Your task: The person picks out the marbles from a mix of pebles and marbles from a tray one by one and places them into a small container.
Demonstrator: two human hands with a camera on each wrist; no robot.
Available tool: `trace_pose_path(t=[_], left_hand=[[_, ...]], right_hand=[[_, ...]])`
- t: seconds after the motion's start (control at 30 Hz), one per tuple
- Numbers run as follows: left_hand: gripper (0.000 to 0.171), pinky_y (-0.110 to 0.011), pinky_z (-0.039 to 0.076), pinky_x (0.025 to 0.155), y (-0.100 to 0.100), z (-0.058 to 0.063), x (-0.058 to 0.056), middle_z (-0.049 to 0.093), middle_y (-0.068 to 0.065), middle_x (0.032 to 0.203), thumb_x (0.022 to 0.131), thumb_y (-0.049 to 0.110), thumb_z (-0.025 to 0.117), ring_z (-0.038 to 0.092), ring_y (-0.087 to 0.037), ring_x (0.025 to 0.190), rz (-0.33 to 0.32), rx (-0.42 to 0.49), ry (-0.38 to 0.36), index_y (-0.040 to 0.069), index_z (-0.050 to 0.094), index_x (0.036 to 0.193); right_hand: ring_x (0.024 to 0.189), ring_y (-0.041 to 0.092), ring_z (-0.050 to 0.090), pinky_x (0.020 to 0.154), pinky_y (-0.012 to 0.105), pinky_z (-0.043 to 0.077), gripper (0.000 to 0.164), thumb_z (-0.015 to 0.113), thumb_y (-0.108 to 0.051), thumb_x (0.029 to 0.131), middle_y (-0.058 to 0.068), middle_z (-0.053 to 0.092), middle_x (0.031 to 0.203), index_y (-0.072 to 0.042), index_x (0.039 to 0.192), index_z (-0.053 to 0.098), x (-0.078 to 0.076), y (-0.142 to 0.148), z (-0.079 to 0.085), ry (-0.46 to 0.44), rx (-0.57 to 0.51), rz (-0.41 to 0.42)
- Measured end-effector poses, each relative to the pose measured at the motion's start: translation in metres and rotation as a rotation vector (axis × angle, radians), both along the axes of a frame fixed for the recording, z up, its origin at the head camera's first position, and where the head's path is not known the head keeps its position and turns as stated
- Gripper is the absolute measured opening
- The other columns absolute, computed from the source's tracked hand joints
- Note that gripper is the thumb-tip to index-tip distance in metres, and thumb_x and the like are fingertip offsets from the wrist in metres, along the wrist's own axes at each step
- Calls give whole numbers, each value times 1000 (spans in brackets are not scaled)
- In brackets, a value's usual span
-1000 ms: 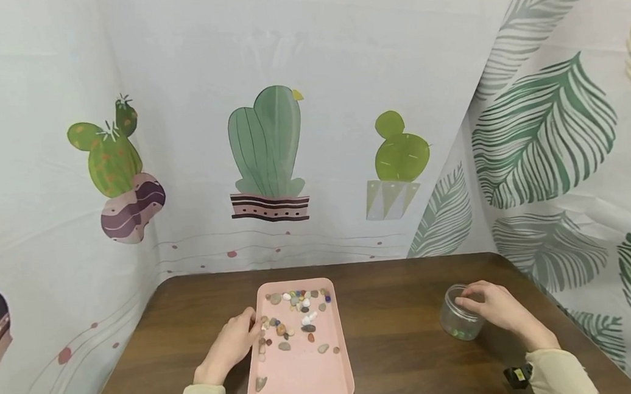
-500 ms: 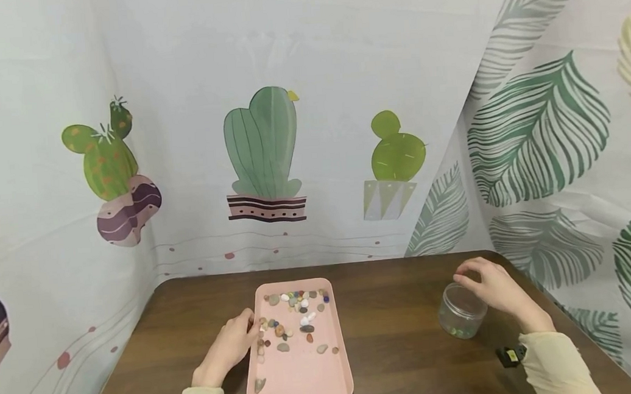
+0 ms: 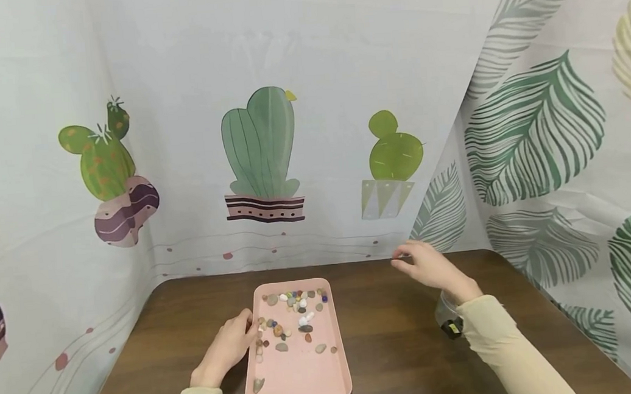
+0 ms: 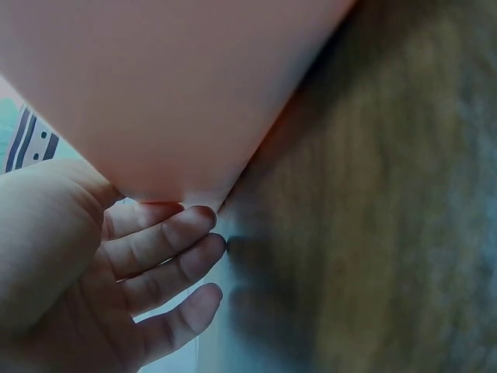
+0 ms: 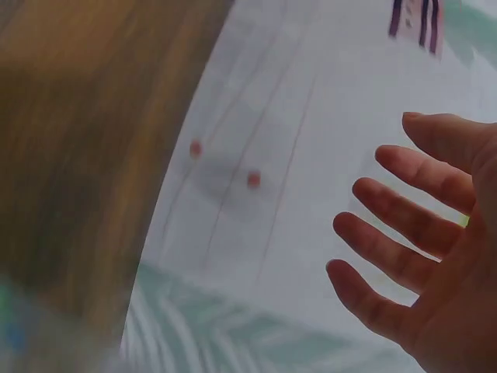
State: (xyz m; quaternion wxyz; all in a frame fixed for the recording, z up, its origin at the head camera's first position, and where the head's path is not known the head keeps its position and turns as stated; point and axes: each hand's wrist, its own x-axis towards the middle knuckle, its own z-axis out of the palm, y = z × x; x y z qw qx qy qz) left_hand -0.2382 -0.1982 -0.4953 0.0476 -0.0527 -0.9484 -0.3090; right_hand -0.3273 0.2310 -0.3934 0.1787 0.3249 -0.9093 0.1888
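Note:
A pink tray [image 3: 301,378] lies on the wooden table, with several small coloured pebbles [image 3: 278,330] scattered over its far and left parts. Holding the tray's left wall is my left hand [image 3: 229,343]; in the left wrist view its thumb goes over the rim and its fingers [image 4: 167,235] meet the outside. My right hand [image 3: 429,266] hangs above the far right of the table, holding nothing. Its fingers [image 5: 388,249] are spread and loosely bent in the right wrist view. Below the right wrist stands a clear jar [image 3: 443,311], mostly hidden by the sleeve and wrist camera.
A white bunny-like figure [image 3: 305,320] lies among the pebbles in the tray. Behind the dark wooden table [image 3: 391,338] hangs a white cloth [image 3: 327,129] printed with cacti and leaves. The table's far edge runs just below the right hand.
My right hand has risen out of the jar and moved left and away from me, its sleeve now covering most of the jar. The left hand stays at the tray.

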Motion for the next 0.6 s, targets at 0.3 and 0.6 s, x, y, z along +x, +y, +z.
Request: trace_pose_path(t=[0.3, 0.6], left_hand=[[11, -28, 36, 46, 0, -1, 0, 48, 4, 64, 90, 23, 49, 44, -11, 54, 11, -5, 8, 13, 50, 87], [11, -28, 34, 44, 1, 0, 1, 47, 3, 63, 90, 23, 49, 43, -11, 52, 6, -1, -1, 12, 50, 88]], right_hand=[[77, 13, 52, 70, 32, 41, 6, 64, -20, 78, -6, 56, 81, -16, 82, 60, -9, -68, -16, 21, 58, 122], [69, 6, 47, 58, 26, 40, 10, 59, -30, 82, -8, 53, 84, -21, 87, 61, -3, -121, -28, -47, 220, 163]])
